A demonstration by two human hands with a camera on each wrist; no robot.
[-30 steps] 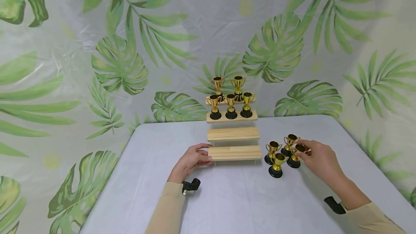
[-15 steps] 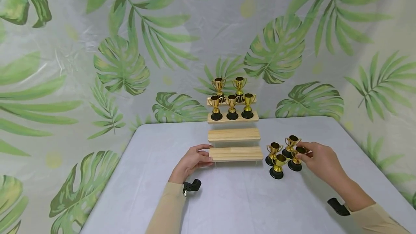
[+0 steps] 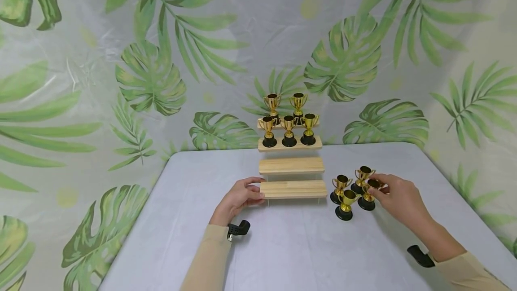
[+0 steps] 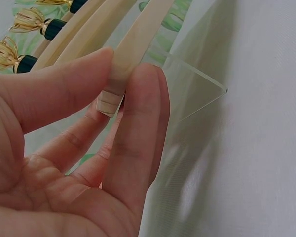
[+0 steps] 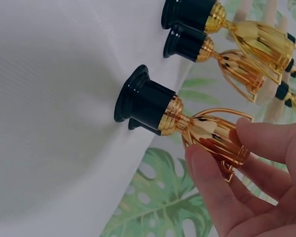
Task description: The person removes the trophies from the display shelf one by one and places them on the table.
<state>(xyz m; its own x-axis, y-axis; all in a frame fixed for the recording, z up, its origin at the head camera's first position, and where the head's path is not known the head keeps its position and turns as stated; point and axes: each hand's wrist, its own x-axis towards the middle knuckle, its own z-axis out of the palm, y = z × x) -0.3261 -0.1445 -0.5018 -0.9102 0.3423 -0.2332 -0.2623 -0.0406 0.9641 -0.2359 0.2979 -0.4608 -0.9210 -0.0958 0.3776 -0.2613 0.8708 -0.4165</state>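
A tiered wooden shelf stand (image 3: 293,189) with clear legs stands mid-table. My left hand (image 3: 239,197) pinches the left end of its lowest board (image 4: 133,44) between thumb and fingers. To the right of the stand, my right hand (image 3: 397,194) holds a small gold trophy cup (image 5: 207,133) with a black base, thumb and fingers at its cup and handle. Close beside it stand three more trophies: a rear one (image 3: 358,187), a left one (image 3: 339,187) and a front one (image 3: 344,210). Part of the held cup is hidden behind the fingers.
Three trophies (image 3: 288,131) stand in a row on the second board from the top, and two trophies (image 3: 298,104) on the top board. The two lower boards carry nothing. A white cloth covers the table (image 3: 282,255); a leaf-print curtain (image 3: 226,71) hangs behind.
Both hands keep their places, left at the board's end and right at the trophy. Only the head view shifts slightly.
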